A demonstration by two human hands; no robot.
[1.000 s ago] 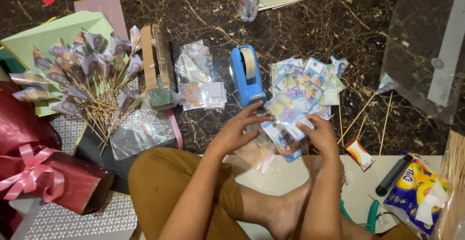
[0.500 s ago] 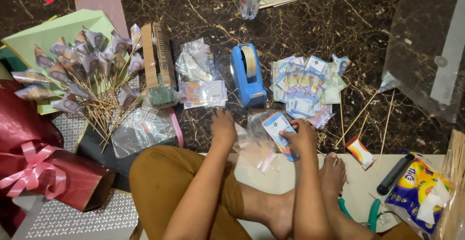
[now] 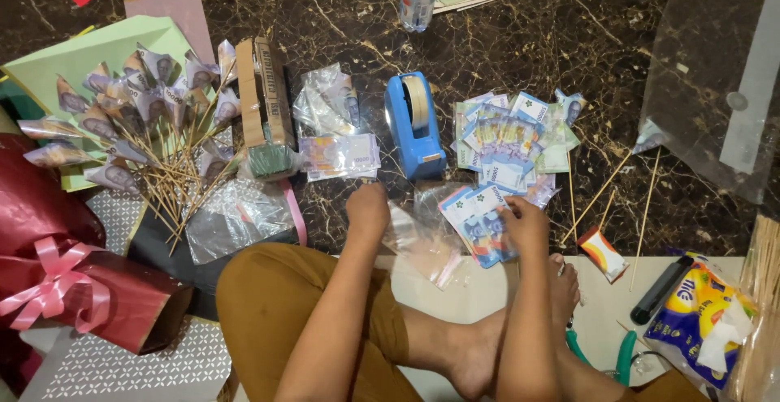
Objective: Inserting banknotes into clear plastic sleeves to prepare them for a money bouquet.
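Observation:
My right hand [image 3: 526, 225] holds a small fan of blue banknotes [image 3: 473, 222] just above my foot. My left hand [image 3: 367, 207] is closed at the edge of a clear plastic sleeve [image 3: 421, 238] that lies crumpled between the two hands. Beyond the right hand lies a loose pile of blue and green banknotes [image 3: 508, 136]. A blue tape dispenser [image 3: 414, 126] stands on the dark marble floor just ahead of both hands.
Purple banknotes in plastic [image 3: 337, 154] lie left of the dispenser. At the left lies a bundle of folded notes on sticks [image 3: 138, 118] and a red gift box with pink ribbon [image 3: 73, 288]. Wooden skewers [image 3: 601, 195], a black marker [image 3: 662, 288], a tissue pack [image 3: 699, 313] and pliers [image 3: 621, 353] are at the right.
Both hands have drawn back from the banknote pile toward my body. The right hand brought a few blue notes along; the left came back with the plastic sleeve.

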